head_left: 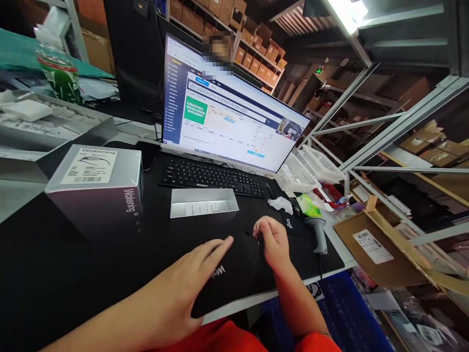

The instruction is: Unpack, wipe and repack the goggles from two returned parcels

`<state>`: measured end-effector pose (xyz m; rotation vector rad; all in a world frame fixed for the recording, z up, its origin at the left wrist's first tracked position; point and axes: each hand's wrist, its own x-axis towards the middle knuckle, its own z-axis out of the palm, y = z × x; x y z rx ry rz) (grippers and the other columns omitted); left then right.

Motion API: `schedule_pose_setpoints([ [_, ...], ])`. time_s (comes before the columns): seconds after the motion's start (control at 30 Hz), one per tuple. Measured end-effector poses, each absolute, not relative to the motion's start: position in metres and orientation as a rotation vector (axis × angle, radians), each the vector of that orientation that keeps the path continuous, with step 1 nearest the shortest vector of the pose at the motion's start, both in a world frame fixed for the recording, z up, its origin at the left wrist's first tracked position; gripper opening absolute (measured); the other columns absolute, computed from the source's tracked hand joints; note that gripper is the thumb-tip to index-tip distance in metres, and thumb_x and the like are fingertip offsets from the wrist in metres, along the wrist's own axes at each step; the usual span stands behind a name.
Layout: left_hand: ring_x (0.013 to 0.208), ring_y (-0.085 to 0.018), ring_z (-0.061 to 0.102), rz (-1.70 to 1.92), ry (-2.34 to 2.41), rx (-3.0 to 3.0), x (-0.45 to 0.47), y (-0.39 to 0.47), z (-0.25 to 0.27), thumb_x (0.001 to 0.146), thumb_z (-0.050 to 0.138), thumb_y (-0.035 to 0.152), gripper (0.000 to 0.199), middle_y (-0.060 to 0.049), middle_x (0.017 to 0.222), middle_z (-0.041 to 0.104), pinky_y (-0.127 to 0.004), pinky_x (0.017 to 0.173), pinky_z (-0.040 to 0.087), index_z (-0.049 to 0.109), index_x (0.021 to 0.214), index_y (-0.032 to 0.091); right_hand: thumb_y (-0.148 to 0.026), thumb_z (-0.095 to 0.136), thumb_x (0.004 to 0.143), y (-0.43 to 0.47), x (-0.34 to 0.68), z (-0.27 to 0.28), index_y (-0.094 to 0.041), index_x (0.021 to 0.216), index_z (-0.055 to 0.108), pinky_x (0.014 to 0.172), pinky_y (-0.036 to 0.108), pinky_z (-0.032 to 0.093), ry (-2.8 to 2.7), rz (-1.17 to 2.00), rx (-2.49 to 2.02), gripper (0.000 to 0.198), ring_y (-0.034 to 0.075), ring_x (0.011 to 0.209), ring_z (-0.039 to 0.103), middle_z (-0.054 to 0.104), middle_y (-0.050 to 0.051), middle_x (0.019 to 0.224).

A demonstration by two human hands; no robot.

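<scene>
dark lettered item (pixel 232 269) lies by outstretched left hand (pixel 186 281); curled right hand (pixel 274 243) perhaps pinches it.

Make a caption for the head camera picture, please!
Left hand, right hand and an open silver box before a keyboard and monitor.

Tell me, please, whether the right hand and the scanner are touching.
Apart. The head view shows a strip of black mat between the right hand and the scanner.

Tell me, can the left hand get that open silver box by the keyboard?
Probably yes: the left hand is close, and only black mat shows between it and the open silver box.
</scene>
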<state>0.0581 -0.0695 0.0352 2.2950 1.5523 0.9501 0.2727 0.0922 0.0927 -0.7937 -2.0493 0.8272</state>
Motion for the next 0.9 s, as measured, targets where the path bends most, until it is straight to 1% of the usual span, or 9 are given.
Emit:
schedule_pose_setpoints([
  [0.17, 0.143, -0.039, 0.063, 0.771, 1.604, 2.482, 0.055, -0.065, 0.045, 0.055, 0.078, 0.007, 0.150, -0.018, 0.168, 0.052, -0.053, 0.113, 0.062, -0.004, 0.177, 0.036, -0.071, 0.057, 0.106, 0.118, 0.254, 0.081, -0.021, 0.079, 0.065, 0.081, 0.034, 0.058, -2.120, 1.259, -0.699, 0.057, 0.020, 0.076, 0.071, 0.076, 0.006, 0.081],
  [0.27, 0.132, -0.043, 0.067, 0.846, 1.875, 2.489, 0.065, -0.064, 0.047, 0.056, 0.080, 0.011, 0.148, -0.023, 0.158, 0.058, -0.057, 0.103, 0.063, -0.002, 0.177, 0.032, -0.072, 0.059, 0.106, 0.124, 0.265, 0.081, -0.023, 0.125, 0.071, 0.092, 0.038, 0.062, -2.067, 1.488, -0.589, 0.053, 0.025, 0.108, 0.078, 0.079, 0.014, 0.130],
  [0.37, 0.127, -0.048, 0.068, 0.764, 2.046, 2.527, 0.081, -0.061, 0.052, 0.064, 0.085, 0.022, 0.142, -0.032, 0.156, 0.057, -0.058, 0.095, 0.061, -0.002, 0.177, 0.024, -0.080, 0.078, 0.088, 0.124, 0.283, 0.092, -0.030, 0.165, 0.045, 0.116, 0.050, 0.055, -2.286, 1.572, -0.353, 0.097, 0.033, 0.151, 0.059, 0.054, 0.019, 0.168],
  [0.47, 0.129, -0.048, 0.066, 0.748, 1.989, 2.625, 0.091, -0.052, 0.048, 0.068, 0.090, 0.033, 0.140, -0.032, 0.159, 0.054, -0.057, 0.098, 0.059, 0.003, 0.177, 0.024, -0.072, 0.097, 0.072, 0.118, 0.292, 0.101, -0.028, 0.168, 0.041, 0.130, 0.052, 0.043, -2.455, 1.397, -0.368, 0.119, 0.035, 0.159, 0.050, 0.048, 0.019, 0.172],
  [0.6, 0.133, -0.041, 0.065, 1.145, 1.820, 2.651, 0.072, -0.030, 0.023, 0.076, 0.084, 0.075, 0.138, -0.029, 0.162, 0.051, -0.049, 0.102, 0.060, 0.010, 0.177, 0.017, -0.063, 0.094, 0.081, 0.109, 0.301, 0.099, -0.027, 0.151, 0.058, 0.117, 0.046, 0.056, -2.274, 1.446, -0.601, 0.087, 0.033, 0.141, 0.065, 0.063, 0.015, 0.154],
  [0.67, 0.143, -0.045, 0.059, 1.209, 1.888, 2.657, 0.048, -0.018, 0.008, 0.089, 0.068, 0.081, 0.115, -0.031, 0.167, 0.044, -0.057, 0.111, 0.057, 0.025, 0.174, 0.015, -0.059, 0.098, 0.077, 0.109, 0.313, 0.098, -0.028, 0.147, 0.062, 0.114, 0.046, 0.058, -2.189, 1.443, -0.673, 0.085, 0.033, 0.136, 0.068, 0.066, 0.014, 0.151],
  [0.77, 0.154, -0.058, 0.046, 1.124, 2.322, 2.507, 0.008, -0.002, -0.010, 0.104, 0.062, 0.046, 0.052, -0.035, 0.170, 0.037, -0.082, 0.120, 0.041, 0.062, 0.144, 0.012, -0.053, 0.103, 0.070, 0.115, 0.343, 0.102, -0.031, 0.146, 0.063, 0.109, 0.046, 0.060, -2.039, 1.353, -0.722, 0.088, 0.035, 0.134, 0.069, 0.067, 0.013, 0.153],
  [0.83, 0.154, -0.060, 0.045, 1.060, 2.387, 2.472, -0.011, 0.003, -0.019, 0.105, 0.058, 0.029, 0.022, -0.035, 0.168, 0.038, -0.080, 0.114, 0.049, 0.071, 0.109, 0.011, -0.050, 0.104, 0.068, 0.121, 0.365, 0.107, -0.033, 0.145, 0.064, 0.108, 0.048, 0.060, -1.939, 1.263, -0.719, 0.089, 0.036, 0.133, 0.070, 0.069, 0.012, 0.152],
  [0.9, 0.153, -0.052, 0.051, 1.061, 2.270, 2.594, -0.020, 0.003, -0.025, 0.104, 0.054, 0.019, 0.019, -0.030, 0.166, 0.045, -0.068, 0.112, 0.057, 0.067, 0.092, 0.014, -0.048, 0.105, 0.067, 0.126, 0.383, 0.111, -0.033, 0.145, 0.065, 0.110, 0.051, 0.059, -1.849, 1.158, -0.714, 0.089, 0.038, 0.132, 0.070, 0.070, 0.013, 0.150],
])
